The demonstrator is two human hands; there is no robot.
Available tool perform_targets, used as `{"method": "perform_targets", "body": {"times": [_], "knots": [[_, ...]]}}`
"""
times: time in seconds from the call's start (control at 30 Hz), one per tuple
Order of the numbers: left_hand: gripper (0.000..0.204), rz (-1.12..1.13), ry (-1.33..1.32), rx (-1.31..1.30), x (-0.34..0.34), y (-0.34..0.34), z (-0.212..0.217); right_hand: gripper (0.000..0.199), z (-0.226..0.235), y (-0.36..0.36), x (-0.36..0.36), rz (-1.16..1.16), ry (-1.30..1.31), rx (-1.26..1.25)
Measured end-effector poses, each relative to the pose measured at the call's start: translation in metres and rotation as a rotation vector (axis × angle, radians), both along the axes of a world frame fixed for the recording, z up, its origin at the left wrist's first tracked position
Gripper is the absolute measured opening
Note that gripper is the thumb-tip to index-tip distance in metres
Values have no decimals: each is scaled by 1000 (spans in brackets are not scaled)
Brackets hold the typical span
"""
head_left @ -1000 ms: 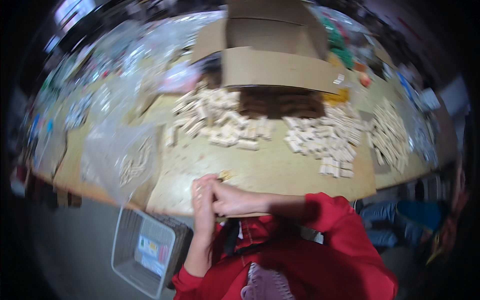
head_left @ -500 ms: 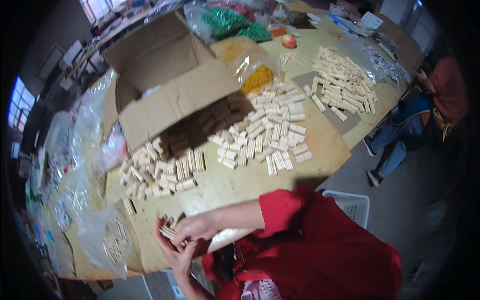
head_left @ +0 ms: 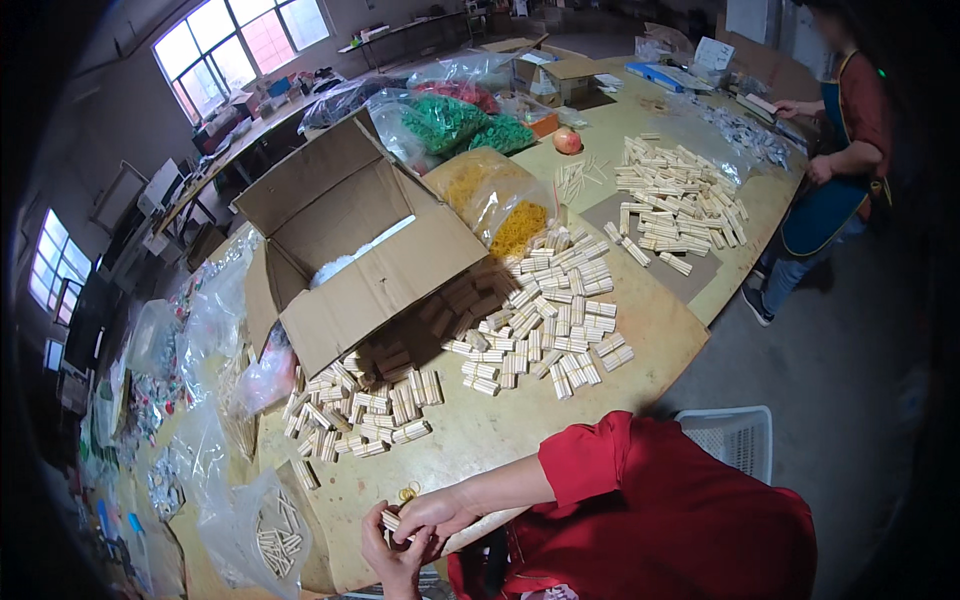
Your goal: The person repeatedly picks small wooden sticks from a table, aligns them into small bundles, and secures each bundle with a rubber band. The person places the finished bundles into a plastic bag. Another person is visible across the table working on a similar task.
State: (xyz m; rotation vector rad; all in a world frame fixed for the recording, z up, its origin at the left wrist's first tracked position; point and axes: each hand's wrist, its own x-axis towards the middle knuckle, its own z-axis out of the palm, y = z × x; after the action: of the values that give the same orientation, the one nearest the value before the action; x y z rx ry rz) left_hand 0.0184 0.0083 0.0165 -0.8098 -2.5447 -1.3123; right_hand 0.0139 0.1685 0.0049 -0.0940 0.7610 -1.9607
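Near the table's front edge, my left hand (head_left: 397, 565) is closed around a small bundle of short pale wooden sticks (head_left: 390, 520). My right hand (head_left: 442, 512) reaches in from the right and bends its fingers over the same bundle, hiding much of it. Just beyond the right hand shows a yellow rubber band (head_left: 409, 491); whether it lies on the table or touches the hand, I cannot tell. A lone banded bundle (head_left: 306, 474) lies to the left. Past my hands are heaps of similar bundles, one left (head_left: 365, 415) and one right (head_left: 560, 310).
An open cardboard box (head_left: 375, 290) stands over the bundles. Beside it is a bag of yellow rubber bands (head_left: 518, 230). A plastic bag of loose sticks (head_left: 280, 540) lies at left. Farther off are another stick pile (head_left: 680, 195), a red fruit (head_left: 567, 141) and a co-worker (head_left: 850, 140).
My view has tilted up, so the table sits lower and the windows and co-worker show more. Both hands stay together at the stick bundle. The yellow rubber band now shows beside them.
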Motion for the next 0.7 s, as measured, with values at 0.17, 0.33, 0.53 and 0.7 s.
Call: {"method": "perform_targets", "body": {"times": [0.17,0.33,0.53,0.7], "knots": [[67,-23,17,-91,-2,0,-1,15,-26,-8,-4,-106,124,-12],[66,-28,21,-2,6,11,14,19,-22,-7,-4,-126,51,-87],[61,-82,31,-181,6,7,28,10,-9,-1,2,-140,119,-13],[64,-157,79,-189,2,7,27,17,-11,1,7,-172,182,140]]}}
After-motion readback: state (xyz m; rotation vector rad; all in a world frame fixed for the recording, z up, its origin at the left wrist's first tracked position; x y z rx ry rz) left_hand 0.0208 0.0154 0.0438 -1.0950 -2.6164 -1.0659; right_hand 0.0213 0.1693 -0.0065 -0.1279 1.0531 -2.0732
